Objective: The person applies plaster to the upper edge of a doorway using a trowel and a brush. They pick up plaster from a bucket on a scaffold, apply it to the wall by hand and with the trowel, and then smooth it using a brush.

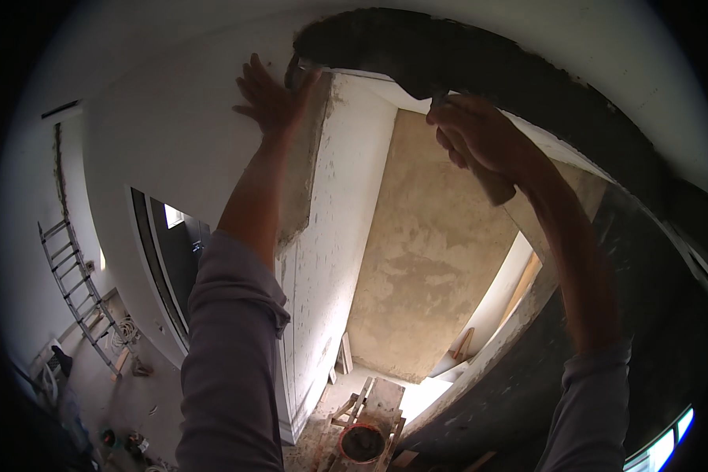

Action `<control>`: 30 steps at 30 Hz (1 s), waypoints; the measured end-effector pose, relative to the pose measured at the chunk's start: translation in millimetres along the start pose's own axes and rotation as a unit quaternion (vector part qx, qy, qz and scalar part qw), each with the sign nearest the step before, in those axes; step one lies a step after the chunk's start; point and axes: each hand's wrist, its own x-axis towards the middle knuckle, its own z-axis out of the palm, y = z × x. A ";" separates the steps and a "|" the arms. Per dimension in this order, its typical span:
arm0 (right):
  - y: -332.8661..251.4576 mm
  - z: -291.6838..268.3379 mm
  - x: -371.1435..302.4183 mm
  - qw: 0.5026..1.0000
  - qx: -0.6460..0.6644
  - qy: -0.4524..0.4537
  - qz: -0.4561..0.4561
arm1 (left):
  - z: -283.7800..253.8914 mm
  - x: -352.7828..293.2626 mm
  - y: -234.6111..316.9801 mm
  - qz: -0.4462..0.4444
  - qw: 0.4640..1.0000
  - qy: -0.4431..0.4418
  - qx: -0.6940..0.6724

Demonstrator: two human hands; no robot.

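My right hand (473, 135) is wrapped round the pale handle of a trowel (495, 187). Its blade end meets the lower edge of a dark grey band of wet mortar (488, 59) overhead and is hard to tell apart from it. My left hand (271, 101) lies with fingers spread against the white wall (189, 118), beside the corner where the mortar band ends. Rough grey plaster (299, 185) runs down that corner below the hand. Both arms are raised.
Below stands a wooden trestle (381, 401) with a round bucket (362, 443) of mortar. A ladder (75, 275) leans at the left, near a coiled hose (126, 330). Behind the opening rises a patchy beige wall (417, 259). A dark curved surface (488, 401) fills the lower right.
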 end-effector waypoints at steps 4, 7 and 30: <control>-1.8 -13.8 4.9 1.000 0.000 0.020 0.022 | 4.7 -2.5 -1.3 0.038 0.999 0.017 0.019; -6.1 -16.5 2.2 0.997 -0.054 0.050 0.032 | 8.7 1.5 -6.3 0.067 0.995 0.041 0.063; 6.8 -46.5 -80.5 0.969 -0.152 0.156 0.115 | 19.1 11.6 -11.1 0.125 0.989 0.047 0.058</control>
